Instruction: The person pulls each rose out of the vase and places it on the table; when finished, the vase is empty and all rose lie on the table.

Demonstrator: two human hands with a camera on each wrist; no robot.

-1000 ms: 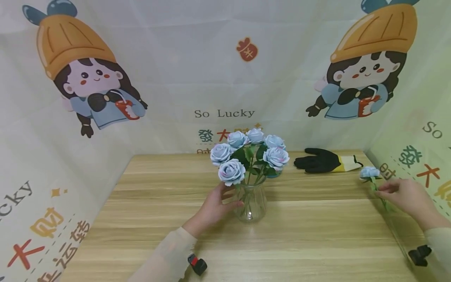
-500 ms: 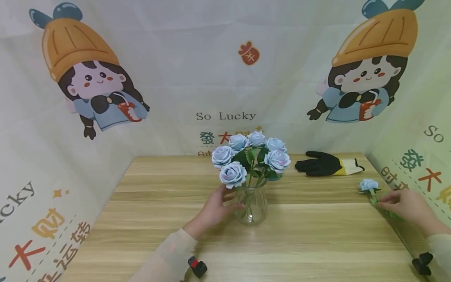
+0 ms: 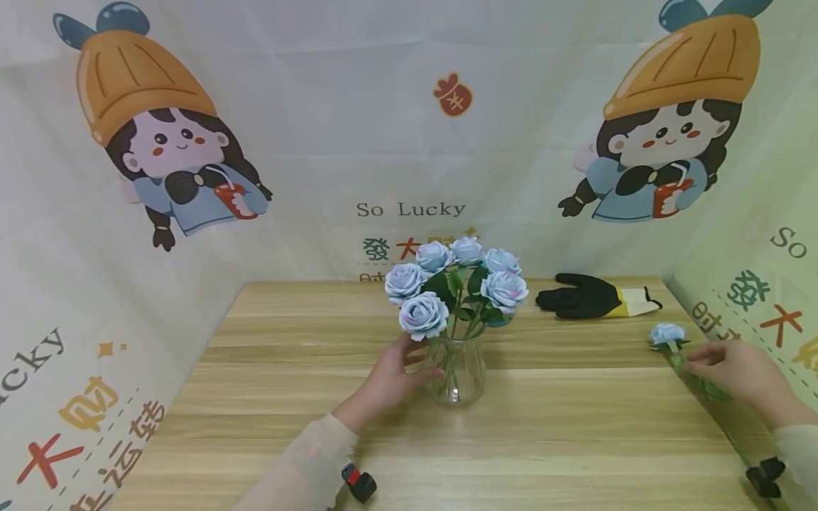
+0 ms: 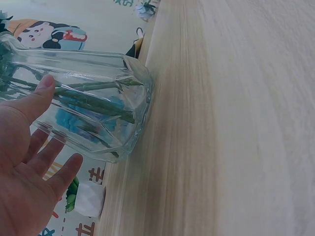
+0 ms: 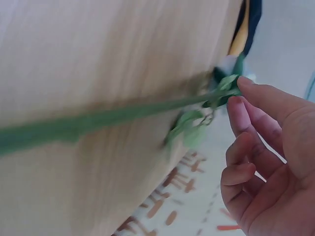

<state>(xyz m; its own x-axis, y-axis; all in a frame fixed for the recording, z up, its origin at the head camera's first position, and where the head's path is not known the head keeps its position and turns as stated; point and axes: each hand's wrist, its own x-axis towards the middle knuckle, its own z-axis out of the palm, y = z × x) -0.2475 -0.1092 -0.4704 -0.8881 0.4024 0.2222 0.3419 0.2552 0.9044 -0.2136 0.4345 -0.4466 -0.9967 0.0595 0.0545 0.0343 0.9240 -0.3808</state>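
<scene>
Plainly, the rose stem (image 5: 123, 114) lies pinched between the right fingers (image 5: 239, 116).

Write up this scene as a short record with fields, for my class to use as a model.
Left hand: holds the vase by its side
Right hand: pinches the single rose by its stem
Vase state: clear, upright
Vase contents: six pale blue roses visible
Table: wood-grained
Glove: mostly black, lying at back right
</scene>
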